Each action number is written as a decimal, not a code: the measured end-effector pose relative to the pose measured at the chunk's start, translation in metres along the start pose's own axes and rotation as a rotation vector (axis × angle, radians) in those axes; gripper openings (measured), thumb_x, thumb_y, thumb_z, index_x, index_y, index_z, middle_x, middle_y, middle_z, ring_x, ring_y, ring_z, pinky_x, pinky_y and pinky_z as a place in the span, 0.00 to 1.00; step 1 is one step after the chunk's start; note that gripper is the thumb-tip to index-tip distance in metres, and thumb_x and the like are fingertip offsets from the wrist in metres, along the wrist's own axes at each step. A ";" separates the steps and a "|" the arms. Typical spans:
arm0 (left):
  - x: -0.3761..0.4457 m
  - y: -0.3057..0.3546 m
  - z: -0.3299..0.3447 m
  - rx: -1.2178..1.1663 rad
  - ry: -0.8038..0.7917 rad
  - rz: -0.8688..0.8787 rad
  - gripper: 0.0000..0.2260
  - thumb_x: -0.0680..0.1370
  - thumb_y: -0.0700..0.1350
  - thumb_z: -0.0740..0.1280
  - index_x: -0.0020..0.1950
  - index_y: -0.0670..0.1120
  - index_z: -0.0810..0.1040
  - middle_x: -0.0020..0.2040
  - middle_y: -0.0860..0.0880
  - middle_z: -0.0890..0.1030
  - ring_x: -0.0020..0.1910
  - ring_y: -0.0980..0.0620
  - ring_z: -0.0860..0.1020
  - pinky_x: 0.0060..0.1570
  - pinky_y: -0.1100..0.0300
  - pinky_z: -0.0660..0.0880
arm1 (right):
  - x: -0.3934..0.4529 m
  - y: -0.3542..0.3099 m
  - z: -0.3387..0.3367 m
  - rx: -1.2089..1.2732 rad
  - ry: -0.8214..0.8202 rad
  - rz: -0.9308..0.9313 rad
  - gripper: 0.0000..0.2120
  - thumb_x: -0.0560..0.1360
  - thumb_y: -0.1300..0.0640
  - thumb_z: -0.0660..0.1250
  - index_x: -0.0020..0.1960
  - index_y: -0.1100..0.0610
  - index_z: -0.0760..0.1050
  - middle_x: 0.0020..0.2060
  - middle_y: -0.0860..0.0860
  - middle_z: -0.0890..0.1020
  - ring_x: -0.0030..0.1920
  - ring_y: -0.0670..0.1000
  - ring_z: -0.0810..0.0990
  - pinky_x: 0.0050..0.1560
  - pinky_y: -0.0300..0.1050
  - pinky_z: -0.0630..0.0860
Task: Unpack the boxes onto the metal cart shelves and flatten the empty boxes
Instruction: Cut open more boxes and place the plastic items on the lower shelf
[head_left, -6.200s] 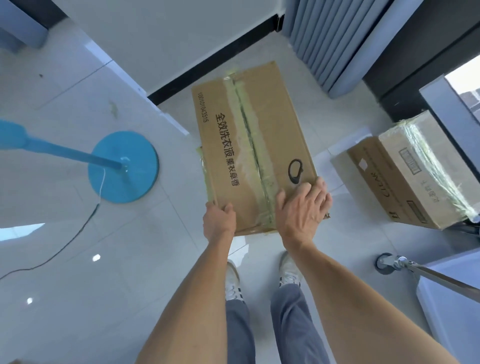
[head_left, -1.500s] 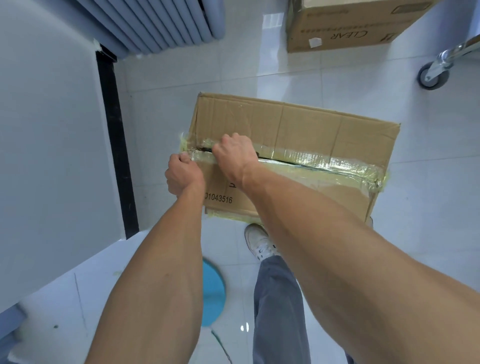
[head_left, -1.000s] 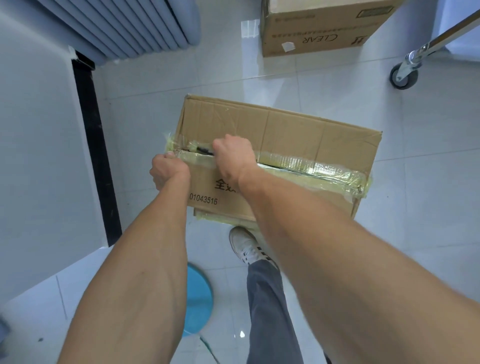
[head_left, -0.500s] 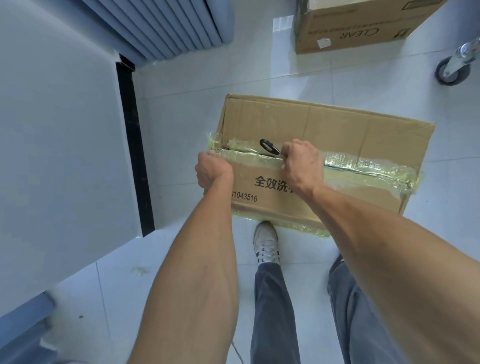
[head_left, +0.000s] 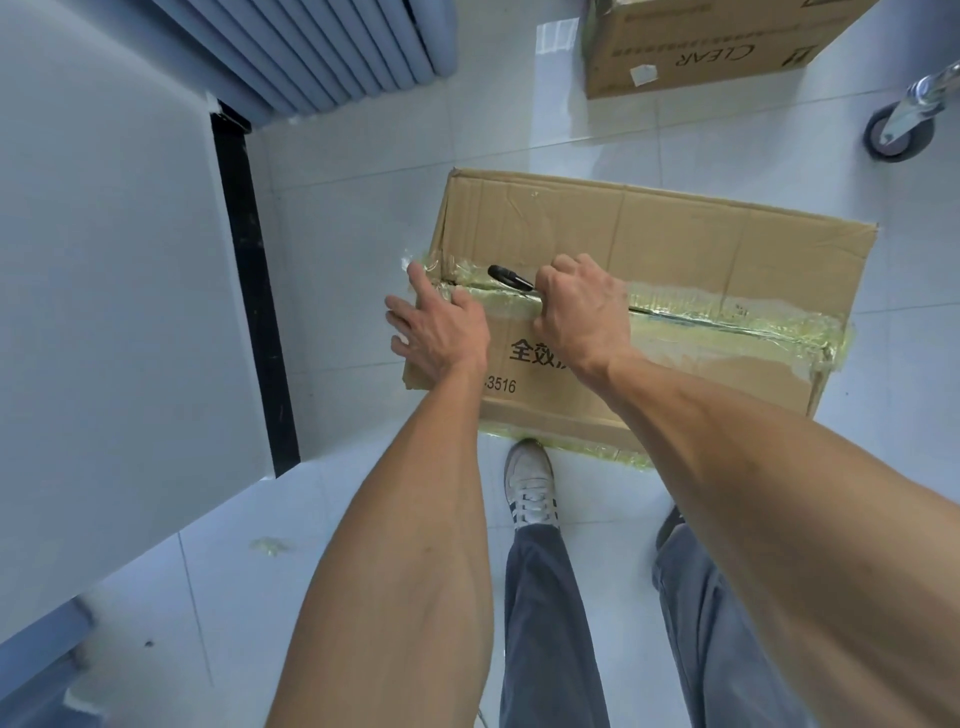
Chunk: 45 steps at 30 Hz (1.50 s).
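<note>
A brown cardboard box (head_left: 675, 244) stands on the white tile floor in front of my feet, its top seam covered with yellowish tape (head_left: 737, 317). My right hand (head_left: 582, 306) grips a black-handled tool (head_left: 511, 278) whose tip lies in the taped seam near the box's left end. My left hand (head_left: 441, 327) rests with spread fingers on the box's left corner. The box's flaps are closed, so its contents are hidden.
A second taped box marked CLEAR (head_left: 717, 41) stands behind, at the top right. A cart caster (head_left: 893, 130) shows at the right edge. A white wall with black baseboard (head_left: 254, 312) and a grey ribbed radiator (head_left: 332, 47) are at the left.
My left hand has uncurled from a fist at the box's left end and now lies spread on the corner. My right hand with the tool has slid slightly right along the seam.
</note>
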<state>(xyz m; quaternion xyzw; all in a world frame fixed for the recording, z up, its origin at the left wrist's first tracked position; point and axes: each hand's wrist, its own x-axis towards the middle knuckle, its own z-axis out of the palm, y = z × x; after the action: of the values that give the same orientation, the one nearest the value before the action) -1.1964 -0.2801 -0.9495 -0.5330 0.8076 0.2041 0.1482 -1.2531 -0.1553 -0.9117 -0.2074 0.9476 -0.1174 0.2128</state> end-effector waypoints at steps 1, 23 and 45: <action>-0.001 -0.001 0.001 -0.015 0.001 -0.002 0.26 0.82 0.51 0.58 0.78 0.54 0.54 0.71 0.36 0.67 0.70 0.38 0.66 0.67 0.42 0.63 | -0.002 0.001 0.001 -0.023 0.002 -0.022 0.06 0.73 0.62 0.64 0.47 0.55 0.78 0.41 0.50 0.76 0.42 0.50 0.67 0.37 0.46 0.67; 0.005 -0.029 -0.007 -0.150 -0.142 -0.262 0.26 0.84 0.61 0.45 0.65 0.47 0.75 0.60 0.44 0.80 0.59 0.41 0.76 0.60 0.45 0.68 | 0.014 -0.038 0.006 -0.242 -0.196 -0.255 0.07 0.81 0.63 0.59 0.52 0.59 0.77 0.39 0.53 0.69 0.42 0.52 0.68 0.43 0.48 0.71; -0.004 -0.007 -0.016 -0.181 -0.256 -0.319 0.25 0.85 0.59 0.48 0.65 0.43 0.75 0.61 0.42 0.79 0.60 0.41 0.75 0.65 0.43 0.68 | -0.009 -0.009 -0.014 -0.178 -0.140 -0.148 0.12 0.78 0.68 0.57 0.50 0.59 0.78 0.45 0.55 0.80 0.47 0.57 0.76 0.43 0.50 0.76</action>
<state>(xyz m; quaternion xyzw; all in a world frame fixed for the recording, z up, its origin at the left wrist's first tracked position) -1.1887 -0.2876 -0.9346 -0.6348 0.6662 0.3157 0.2315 -1.2493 -0.1571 -0.8933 -0.3026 0.9192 -0.0337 0.2498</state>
